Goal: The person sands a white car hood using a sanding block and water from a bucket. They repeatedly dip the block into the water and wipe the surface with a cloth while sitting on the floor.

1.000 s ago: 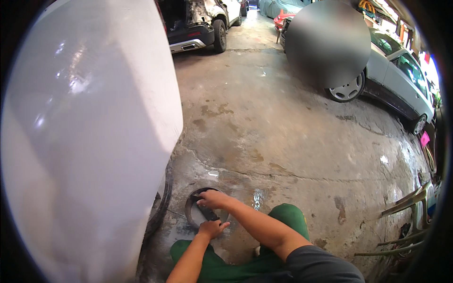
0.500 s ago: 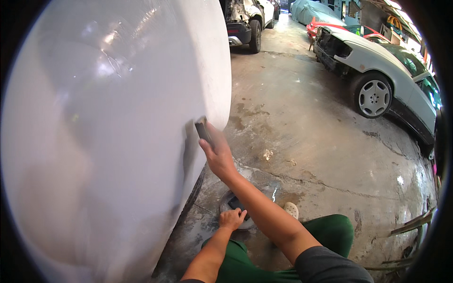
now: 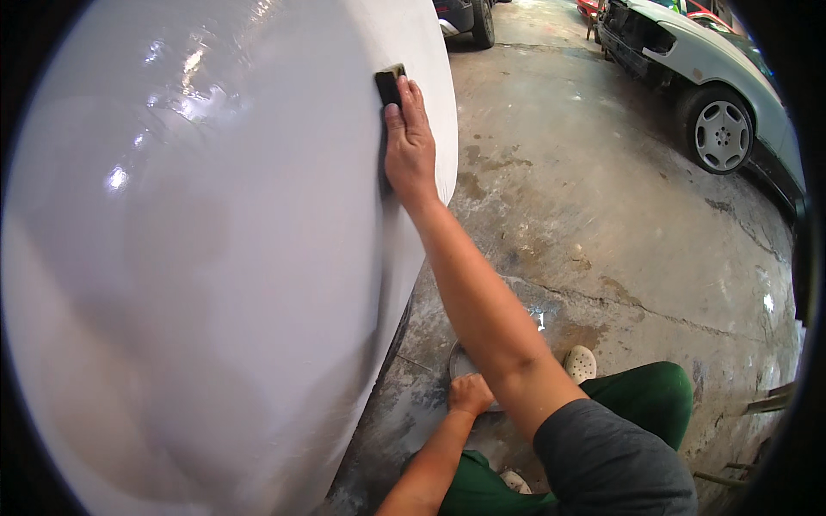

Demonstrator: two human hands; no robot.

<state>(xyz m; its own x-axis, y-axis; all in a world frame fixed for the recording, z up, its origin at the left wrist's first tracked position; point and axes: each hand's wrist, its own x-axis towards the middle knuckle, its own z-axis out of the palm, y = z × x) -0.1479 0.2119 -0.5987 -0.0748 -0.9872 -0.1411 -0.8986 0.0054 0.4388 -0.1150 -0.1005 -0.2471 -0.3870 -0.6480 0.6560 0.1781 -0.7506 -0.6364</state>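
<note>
My right hand is closed around a dark sanding block, pressing it against the wet, pale grey car body panel near its far right edge. The thumb lies along the block's near side, with the fingers stretched over its right side. Low in front of me, my left hand is closed at the rim of a round basin on the floor. My right arm covers much of the basin, and whatever the left fingers hold is hidden.
A pale car with its front end stripped stands across the cracked, wet concrete floor. Part of a dark vehicle shows at the top. My light clog rests right of the basin. Wooden legs jut in at the lower right.
My right hand has slid the sanding block up and away along the panel. The view has shifted, and the dark thing beside my left hand in the basin no longer shows.
</note>
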